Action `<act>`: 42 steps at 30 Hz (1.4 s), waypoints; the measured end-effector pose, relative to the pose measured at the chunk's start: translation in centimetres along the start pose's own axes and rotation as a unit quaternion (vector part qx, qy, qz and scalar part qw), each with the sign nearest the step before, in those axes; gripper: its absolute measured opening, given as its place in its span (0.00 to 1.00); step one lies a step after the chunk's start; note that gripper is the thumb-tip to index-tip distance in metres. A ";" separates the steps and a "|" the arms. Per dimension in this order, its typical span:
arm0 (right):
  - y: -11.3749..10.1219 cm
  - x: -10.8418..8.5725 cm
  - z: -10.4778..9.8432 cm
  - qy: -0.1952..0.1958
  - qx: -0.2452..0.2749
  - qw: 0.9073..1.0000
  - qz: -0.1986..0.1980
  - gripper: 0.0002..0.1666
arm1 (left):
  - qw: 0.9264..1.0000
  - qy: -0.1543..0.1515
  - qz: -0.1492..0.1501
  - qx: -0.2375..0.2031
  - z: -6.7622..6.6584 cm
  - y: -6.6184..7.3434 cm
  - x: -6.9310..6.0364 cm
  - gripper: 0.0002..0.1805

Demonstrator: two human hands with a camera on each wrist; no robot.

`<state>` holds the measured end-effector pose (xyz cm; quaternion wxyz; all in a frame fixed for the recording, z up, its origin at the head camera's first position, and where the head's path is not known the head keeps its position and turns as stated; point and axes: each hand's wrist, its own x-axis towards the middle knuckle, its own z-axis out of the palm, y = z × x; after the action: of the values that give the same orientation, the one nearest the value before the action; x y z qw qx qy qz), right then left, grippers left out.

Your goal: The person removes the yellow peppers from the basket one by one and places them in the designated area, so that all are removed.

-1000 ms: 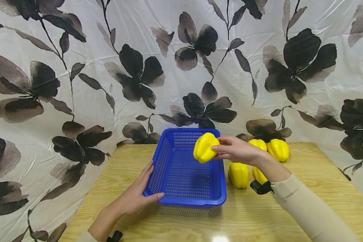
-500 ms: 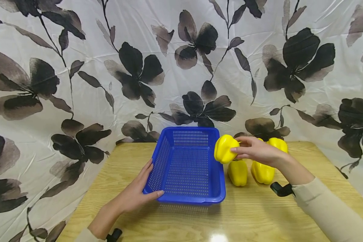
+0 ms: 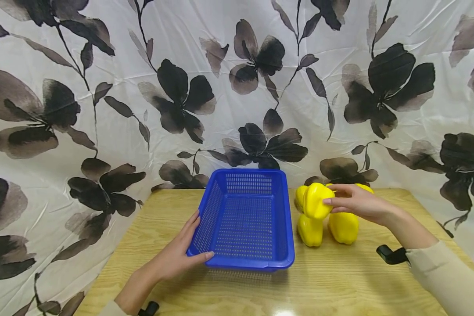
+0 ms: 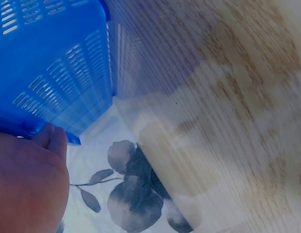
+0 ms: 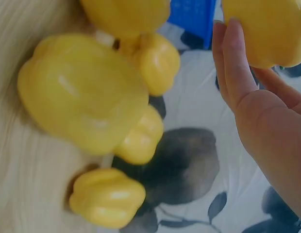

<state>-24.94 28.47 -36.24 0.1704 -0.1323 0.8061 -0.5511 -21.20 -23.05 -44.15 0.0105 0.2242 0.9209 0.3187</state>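
Note:
A yellow bell pepper (image 3: 318,201) is held up between the thumb and fingers of my right hand (image 3: 357,202), just right of the blue basket. It overlaps other yellow bell peppers on the table, among them one at the front left (image 3: 310,231) and one at the front right (image 3: 343,229). In the right wrist view the held pepper (image 5: 267,31) shows at the top right. My left hand (image 3: 174,254) grips the near left corner of the blue plastic basket (image 3: 253,264), thumb over the front rim, fingers along the left side. The basket's perforated floor is in sight.
More yellow peppers stand behind the held one, including a partly hidden one (image 3: 301,197). The light wood table (image 3: 324,285) carries everything. A white cloth with dark flowers (image 3: 221,109) hangs behind the table and at its left.
My right hand has carried the held pepper from above the basket rightward, to over the peppers on the table. The left hand and the basket have stayed put.

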 end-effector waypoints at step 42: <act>7.1 -5.9 -8.4 0.076 0.004 0.997 0.029 0.26 | 1.000 0.000 -0.002 -0.010 0.1 0.0 0.0 0.61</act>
<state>-23.28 40.49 -39.24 0.1249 -0.0659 0.8181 -0.5575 -21.18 -23.05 -44.23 0.0135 0.2224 0.9181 0.3279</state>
